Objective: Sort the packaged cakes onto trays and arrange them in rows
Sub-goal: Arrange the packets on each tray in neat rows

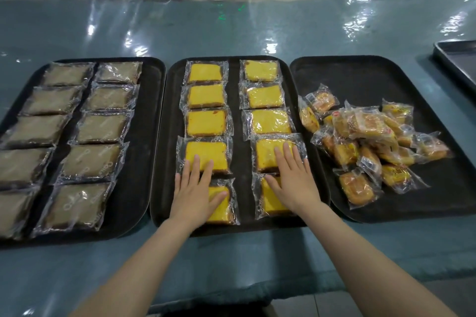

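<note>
We have both hands flat, fingers spread, holding nothing: left hand (pixel 194 189) and right hand (pixel 292 183) pressing the nearest yellow cakes (pixel 206 122) on the middle tray (pixel 234 123); probably squaring its two rows; brown cakes (pixel 100 128) look done; next, the small-cake pile (pixel 365 139) on the right tray (pixel 360 74) needs rows.

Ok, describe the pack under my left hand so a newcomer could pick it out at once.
Three black trays sit side by side; take the middle tray, which holds yellow cakes in two columns. Follow the left column to the end nearest the person. The last yellow cake pack lies there, half covered by the flat left hand, while the right hand covers its neighbour in the other column.
</note>
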`<control>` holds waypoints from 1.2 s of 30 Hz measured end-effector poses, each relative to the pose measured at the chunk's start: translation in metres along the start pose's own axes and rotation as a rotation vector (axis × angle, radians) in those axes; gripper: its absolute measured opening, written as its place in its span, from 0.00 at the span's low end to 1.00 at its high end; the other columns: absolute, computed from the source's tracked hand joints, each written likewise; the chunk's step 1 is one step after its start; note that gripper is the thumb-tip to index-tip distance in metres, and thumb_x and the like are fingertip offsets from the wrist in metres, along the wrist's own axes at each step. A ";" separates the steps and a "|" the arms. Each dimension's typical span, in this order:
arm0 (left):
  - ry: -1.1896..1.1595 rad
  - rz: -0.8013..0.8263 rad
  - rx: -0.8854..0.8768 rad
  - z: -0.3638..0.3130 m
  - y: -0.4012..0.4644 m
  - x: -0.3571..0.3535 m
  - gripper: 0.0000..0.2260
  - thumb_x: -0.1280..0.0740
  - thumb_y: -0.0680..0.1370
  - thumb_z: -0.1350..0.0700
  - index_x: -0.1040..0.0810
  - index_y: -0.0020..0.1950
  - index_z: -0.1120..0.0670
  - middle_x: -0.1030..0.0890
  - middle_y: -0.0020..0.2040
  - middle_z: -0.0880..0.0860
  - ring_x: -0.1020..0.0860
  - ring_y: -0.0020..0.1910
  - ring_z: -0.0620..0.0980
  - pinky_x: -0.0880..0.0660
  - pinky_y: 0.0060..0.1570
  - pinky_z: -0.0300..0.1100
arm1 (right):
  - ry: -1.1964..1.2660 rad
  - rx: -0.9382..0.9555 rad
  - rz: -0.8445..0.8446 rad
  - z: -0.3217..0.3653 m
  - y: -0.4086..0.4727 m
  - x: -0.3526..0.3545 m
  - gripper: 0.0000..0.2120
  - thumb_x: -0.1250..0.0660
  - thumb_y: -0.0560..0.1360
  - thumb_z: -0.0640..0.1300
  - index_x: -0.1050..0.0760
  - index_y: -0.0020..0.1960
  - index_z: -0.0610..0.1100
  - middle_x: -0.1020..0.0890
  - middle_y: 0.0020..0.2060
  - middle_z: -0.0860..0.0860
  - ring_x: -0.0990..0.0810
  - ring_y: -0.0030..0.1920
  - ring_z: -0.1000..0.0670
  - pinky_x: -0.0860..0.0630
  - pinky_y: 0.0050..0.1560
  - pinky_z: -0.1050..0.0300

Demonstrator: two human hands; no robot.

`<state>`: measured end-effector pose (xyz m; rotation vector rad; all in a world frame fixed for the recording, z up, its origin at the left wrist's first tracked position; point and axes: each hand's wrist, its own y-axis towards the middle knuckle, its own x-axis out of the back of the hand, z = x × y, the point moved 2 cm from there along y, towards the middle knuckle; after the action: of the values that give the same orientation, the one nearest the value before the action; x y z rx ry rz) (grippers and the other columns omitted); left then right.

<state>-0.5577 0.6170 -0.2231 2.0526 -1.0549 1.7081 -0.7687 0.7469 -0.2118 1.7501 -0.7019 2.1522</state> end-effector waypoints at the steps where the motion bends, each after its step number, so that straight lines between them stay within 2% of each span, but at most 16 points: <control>1: 0.013 0.010 -0.008 -0.001 0.008 0.004 0.39 0.45 0.74 0.32 0.64 0.76 0.44 0.73 0.72 0.50 0.73 0.71 0.51 0.66 0.70 0.51 | -0.002 0.012 0.000 -0.002 0.006 0.001 0.36 0.54 0.78 0.65 0.63 0.78 0.50 0.65 0.76 0.50 0.70 0.73 0.49 0.66 0.71 0.49; 4: 0.070 0.058 -0.052 -0.004 0.025 0.010 0.45 0.40 0.70 0.29 0.64 0.76 0.43 0.73 0.73 0.51 0.74 0.70 0.53 0.68 0.69 0.54 | 0.023 0.037 0.001 -0.008 0.025 0.003 0.34 0.55 0.77 0.65 0.62 0.77 0.53 0.65 0.76 0.50 0.69 0.74 0.48 0.63 0.72 0.48; 6: 0.089 0.098 -0.066 -0.003 0.030 0.009 0.46 0.41 0.69 0.28 0.65 0.75 0.41 0.72 0.73 0.51 0.73 0.71 0.54 0.68 0.69 0.57 | 0.030 0.066 0.038 -0.009 0.035 -0.001 0.33 0.56 0.77 0.66 0.63 0.77 0.56 0.65 0.76 0.50 0.71 0.73 0.48 0.65 0.71 0.46; 10: 0.110 0.095 -0.065 0.002 0.025 0.001 0.42 0.48 0.68 0.26 0.69 0.71 0.38 0.72 0.73 0.49 0.73 0.71 0.53 0.67 0.69 0.58 | -0.013 0.112 0.065 -0.004 0.033 -0.017 0.34 0.62 0.74 0.70 0.70 0.74 0.60 0.68 0.75 0.50 0.72 0.73 0.46 0.70 0.70 0.44; 14: 0.122 0.084 -0.061 0.003 0.022 -0.003 0.42 0.59 0.62 0.24 0.69 0.71 0.37 0.72 0.73 0.48 0.74 0.70 0.53 0.68 0.69 0.56 | -0.038 0.129 0.023 -0.001 0.026 -0.024 0.33 0.62 0.74 0.70 0.70 0.74 0.60 0.66 0.76 0.50 0.71 0.74 0.46 0.68 0.71 0.43; 18: 0.132 0.078 -0.057 0.004 0.023 -0.005 0.41 0.60 0.62 0.23 0.71 0.70 0.36 0.73 0.73 0.47 0.74 0.70 0.52 0.68 0.68 0.55 | -0.038 0.129 -0.007 0.000 0.026 -0.025 0.32 0.63 0.75 0.70 0.71 0.74 0.61 0.65 0.76 0.49 0.70 0.75 0.45 0.66 0.72 0.41; 23: 0.136 0.070 -0.048 0.005 0.021 -0.008 0.41 0.60 0.63 0.23 0.72 0.70 0.36 0.73 0.73 0.48 0.74 0.71 0.52 0.69 0.68 0.54 | -0.038 0.134 0.007 0.001 0.025 -0.024 0.31 0.63 0.75 0.69 0.71 0.74 0.63 0.66 0.76 0.48 0.71 0.74 0.44 0.67 0.71 0.41; 31: 0.111 0.081 -0.027 0.000 0.021 -0.006 0.41 0.58 0.62 0.24 0.71 0.70 0.36 0.72 0.73 0.48 0.73 0.71 0.52 0.68 0.68 0.55 | -0.064 0.186 -0.001 0.005 0.026 -0.024 0.31 0.63 0.77 0.66 0.69 0.75 0.56 0.65 0.76 0.53 0.73 0.73 0.48 0.69 0.70 0.39; 36: 0.086 0.108 -0.016 -0.007 0.020 0.003 0.41 0.42 0.72 0.31 0.63 0.75 0.41 0.69 0.74 0.49 0.68 0.73 0.53 0.64 0.70 0.57 | -0.043 0.188 0.001 0.005 0.027 -0.023 0.31 0.61 0.77 0.66 0.69 0.74 0.57 0.65 0.76 0.54 0.69 0.74 0.49 0.68 0.70 0.40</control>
<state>-0.5769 0.6064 -0.2233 1.9261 -1.1676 1.8154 -0.7730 0.7241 -0.2383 1.8937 -0.5251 2.2506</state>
